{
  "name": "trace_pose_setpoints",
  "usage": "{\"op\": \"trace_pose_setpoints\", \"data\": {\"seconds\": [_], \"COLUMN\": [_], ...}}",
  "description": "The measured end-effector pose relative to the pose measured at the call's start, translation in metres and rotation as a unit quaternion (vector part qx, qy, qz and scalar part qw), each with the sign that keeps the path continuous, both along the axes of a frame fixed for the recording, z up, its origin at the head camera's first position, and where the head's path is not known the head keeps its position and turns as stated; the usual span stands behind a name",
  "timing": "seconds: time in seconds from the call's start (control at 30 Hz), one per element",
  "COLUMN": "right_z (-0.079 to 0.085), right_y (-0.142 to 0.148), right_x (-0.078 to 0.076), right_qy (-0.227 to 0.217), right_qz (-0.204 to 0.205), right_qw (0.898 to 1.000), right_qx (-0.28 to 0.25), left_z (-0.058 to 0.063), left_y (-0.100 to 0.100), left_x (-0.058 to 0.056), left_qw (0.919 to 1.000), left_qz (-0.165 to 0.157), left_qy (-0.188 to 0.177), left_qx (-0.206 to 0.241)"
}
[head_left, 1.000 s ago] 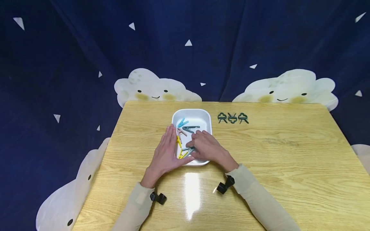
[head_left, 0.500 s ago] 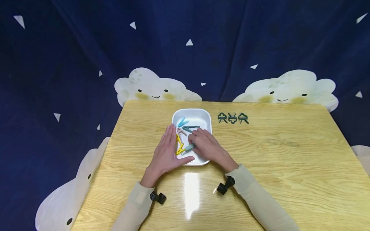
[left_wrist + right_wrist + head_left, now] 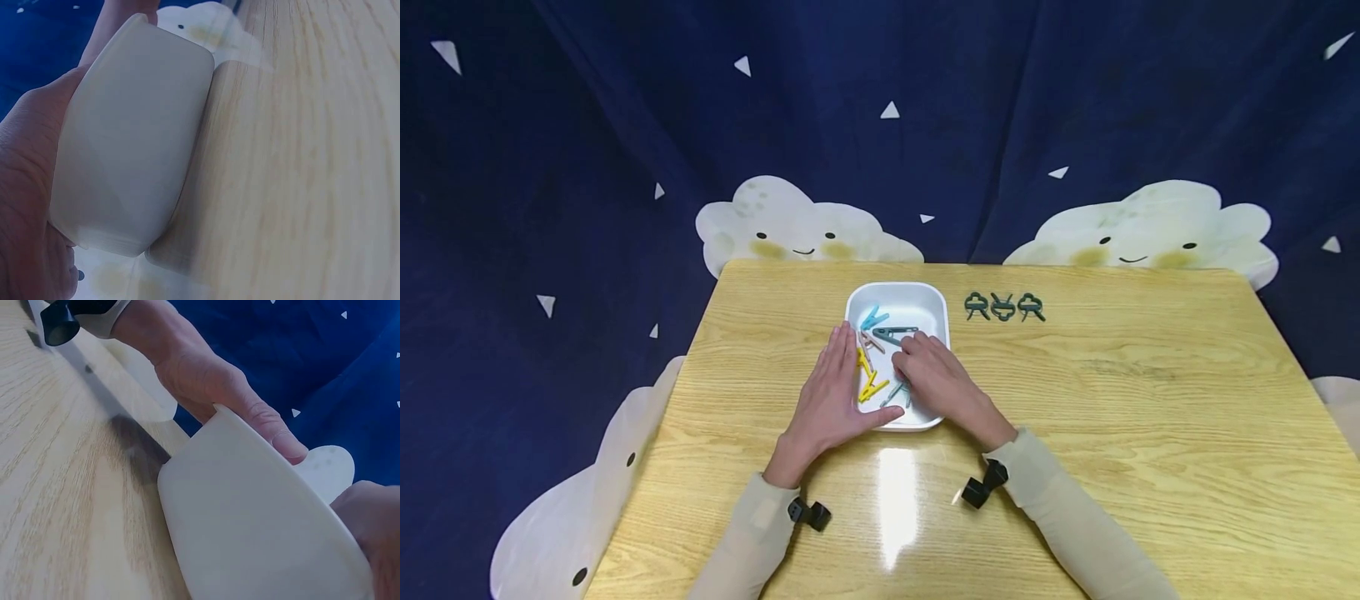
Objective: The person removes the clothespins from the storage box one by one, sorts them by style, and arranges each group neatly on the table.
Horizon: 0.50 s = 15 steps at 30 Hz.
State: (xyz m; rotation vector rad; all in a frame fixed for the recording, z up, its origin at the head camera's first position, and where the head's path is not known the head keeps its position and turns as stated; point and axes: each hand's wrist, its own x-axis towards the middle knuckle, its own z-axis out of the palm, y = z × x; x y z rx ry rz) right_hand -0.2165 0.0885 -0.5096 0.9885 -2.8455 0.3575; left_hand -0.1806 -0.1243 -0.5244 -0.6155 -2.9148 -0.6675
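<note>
In the head view a white tray (image 3: 927,298) holds several clothespins. My left hand (image 3: 824,398) lies along the tray's left side with straight fingers, its thumb stretched over the front rim. My right hand (image 3: 938,379) reaches in over the right side. Its curled fingers hold a grey-green clothespin (image 3: 892,395), whose legs point toward the front; the fingertips are hidden. Left of it lies a yellow clothespin (image 3: 872,389), touching or close to another yellow one (image 3: 862,361). Farther back are a pink clothespin (image 3: 871,341), a dark green one (image 3: 895,332) and a light blue one (image 3: 873,317).
Dark green cloud-shaped clips (image 3: 1003,307) lie in a row behind and right of the tray. The wooden table (image 3: 1120,433) reaches back to a dark blue curtain (image 3: 955,125). In both wrist views the tray's outer wall (image 3: 131,144) fills much of the frame.
The grey-green clothespin has turned and shifted slightly toward the front under my right hand. The front yellow clothespin has turned and shifted a little back. My left hand has stayed put.
</note>
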Motion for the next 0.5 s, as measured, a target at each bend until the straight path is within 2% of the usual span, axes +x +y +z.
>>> {"op": "trace_pose_setpoints", "data": {"seconds": [0.17, 0.5], "right_z": [0.002, 0.012], "right_y": [0.001, 0.007], "right_x": [0.0, 0.005], "right_qy": [0.011, -0.015], "right_qz": [0.003, 0.004], "right_qw": [1.0, 0.995], "right_qx": [0.014, 0.096], "left_z": [-0.001, -0.002], "left_y": [0.0, -0.001], "left_x": [0.0, 0.0], "left_qw": [1.0, 0.9999], "left_qz": [0.003, 0.003], "left_qy": [0.0, -0.009], "left_qx": [0.003, 0.004]}}
